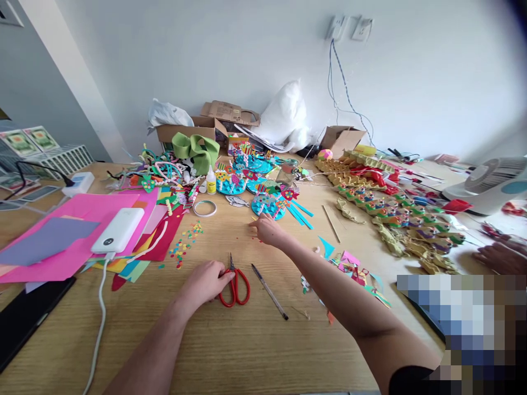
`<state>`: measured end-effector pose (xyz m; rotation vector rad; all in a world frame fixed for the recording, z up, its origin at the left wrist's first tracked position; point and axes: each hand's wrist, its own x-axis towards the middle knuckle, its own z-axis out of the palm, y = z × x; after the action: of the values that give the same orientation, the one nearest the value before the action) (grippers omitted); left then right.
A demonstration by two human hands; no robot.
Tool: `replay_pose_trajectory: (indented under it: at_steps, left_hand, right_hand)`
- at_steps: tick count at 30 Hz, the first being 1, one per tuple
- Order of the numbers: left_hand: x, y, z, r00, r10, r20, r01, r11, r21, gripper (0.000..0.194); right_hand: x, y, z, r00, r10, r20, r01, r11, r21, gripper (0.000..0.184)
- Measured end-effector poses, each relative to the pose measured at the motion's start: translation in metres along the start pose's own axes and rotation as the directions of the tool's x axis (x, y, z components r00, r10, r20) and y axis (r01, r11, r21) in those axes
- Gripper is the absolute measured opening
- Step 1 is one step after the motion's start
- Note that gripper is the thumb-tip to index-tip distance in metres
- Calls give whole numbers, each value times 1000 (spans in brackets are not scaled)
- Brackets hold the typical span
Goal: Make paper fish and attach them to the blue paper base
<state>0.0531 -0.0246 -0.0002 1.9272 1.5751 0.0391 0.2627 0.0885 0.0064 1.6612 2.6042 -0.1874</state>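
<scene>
My left hand [208, 281] rests on the wooden table with its fingers loosely bent and holding nothing. Its thumb lies against the red-handled scissors [234, 288], whose blades point away from me. Farther forward, my right hand [268, 229] is low over the table, index finger stretched out to the left; its other fingers are partly hidden. Just behind it stands a blue disc craft [269, 206] with paper fish on it. A pen [269, 292] lies to the right of the scissors. Left of the right hand are a roll of tape [205, 208] and a paper fish cutout [237, 202].
Coloured paper sheets [69, 219] and a white power bank [118, 230] with a cable lie at left. A glue bottle [211, 181] stands near the pipe cleaners. Paper scraps [354, 266], egg-carton crafts [395, 208] and a fan [489, 184] are at right, near another person's hand [502, 253].
</scene>
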Motion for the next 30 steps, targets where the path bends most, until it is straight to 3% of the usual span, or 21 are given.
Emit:
replay_pose_trajectory:
  at_steps: [5,10,14,23,30]
  left_hand:
    - [0,-1,0,1000,10,-3,-10,1000,6,37]
    - [-1,3,-2,1000,-1,2,1,1000,18,36]
    - [-3,5,-4,1000,-13,2,13,1000,23,35]
    - [-2,4,-4,1000,6,10,-6,1000,17,37]
    - [-3,4,-4,1000,7,5,-7,1000,12,35]
  right_hand:
    - [-5,0,-6,994,-75,77,70,996,57,46]
    - [-4,11,-13,998,48,35,-50,996,70,49]
    - [0,11,-8,997,62,48,-65,996,56,49]
    - [-18,-1,-15,989,-93,117,83,993,87,50]
    - [-34,7,-14,995,-17,102,9,997,82,51]
